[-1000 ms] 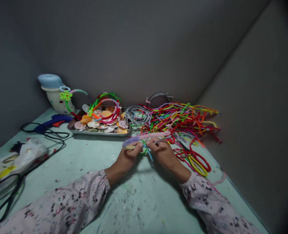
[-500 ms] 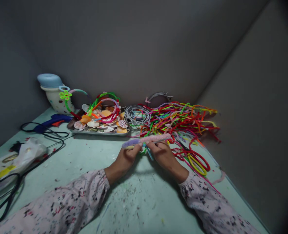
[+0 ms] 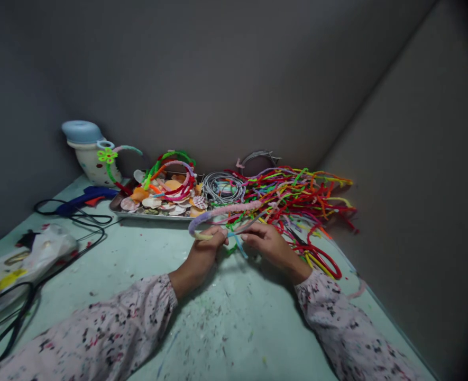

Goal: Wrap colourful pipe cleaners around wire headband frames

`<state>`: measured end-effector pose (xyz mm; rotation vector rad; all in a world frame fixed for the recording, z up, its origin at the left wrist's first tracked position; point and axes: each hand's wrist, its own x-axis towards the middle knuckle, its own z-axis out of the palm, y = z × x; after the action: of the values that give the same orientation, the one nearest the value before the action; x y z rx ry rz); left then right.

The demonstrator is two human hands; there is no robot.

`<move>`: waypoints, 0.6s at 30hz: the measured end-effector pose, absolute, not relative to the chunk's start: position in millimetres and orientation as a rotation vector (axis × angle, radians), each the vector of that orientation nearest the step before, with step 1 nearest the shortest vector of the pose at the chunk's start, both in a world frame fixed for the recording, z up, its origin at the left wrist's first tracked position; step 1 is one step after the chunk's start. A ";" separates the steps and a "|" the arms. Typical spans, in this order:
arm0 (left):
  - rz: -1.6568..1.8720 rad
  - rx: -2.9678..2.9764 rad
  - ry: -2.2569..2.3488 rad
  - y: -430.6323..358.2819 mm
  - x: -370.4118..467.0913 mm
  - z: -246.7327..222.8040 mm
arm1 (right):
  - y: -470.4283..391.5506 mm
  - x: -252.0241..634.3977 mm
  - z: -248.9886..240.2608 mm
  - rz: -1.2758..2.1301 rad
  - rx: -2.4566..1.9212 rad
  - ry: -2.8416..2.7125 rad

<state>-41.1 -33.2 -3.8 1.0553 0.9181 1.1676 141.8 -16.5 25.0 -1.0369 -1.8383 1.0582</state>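
Note:
A thin grey wire hoop (image 3: 253, 221), partly wrapped in fuzzy pipe cleaner, is held up over the table. Its wrapped stretch (image 3: 228, 209) runs pale yellow, purple and pink. My left hand (image 3: 205, 251) pinches the hoop where the yellow wrapping meets a light blue pipe cleaner (image 3: 239, 246), whose loose end sticks down to the right. Close beside that blue piece, the fingers of my right hand (image 3: 271, 246) are closed at the bare wire, though their exact grip is partly hidden.
Behind my hands stand a metal tray (image 3: 158, 217) of shells with wrapped hoops, a grey wire coil (image 3: 223, 188) and a heap of pipe cleaners (image 3: 297, 196). Scissors (image 3: 317, 263) lie right. A blue glue gun (image 3: 85, 200), black cord (image 3: 94, 235), plastic bag (image 3: 53, 246) and lidded cup (image 3: 94, 159) are left.
The hoop has turned in my hands, its curved purple part now swinging out left and its pink end tipped up and away. My right hand has shifted slightly right, showing the blue piece.

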 end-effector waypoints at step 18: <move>1.118 1.067 0.889 -34.5 -39.7 2.7 | -16.1 140.7 16.7 0.633 -0.879 -1.990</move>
<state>-39.7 -34.5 2.7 1.0669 0.8889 1.1180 140.7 -16.1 16.7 -0.8790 -1.9902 0.6326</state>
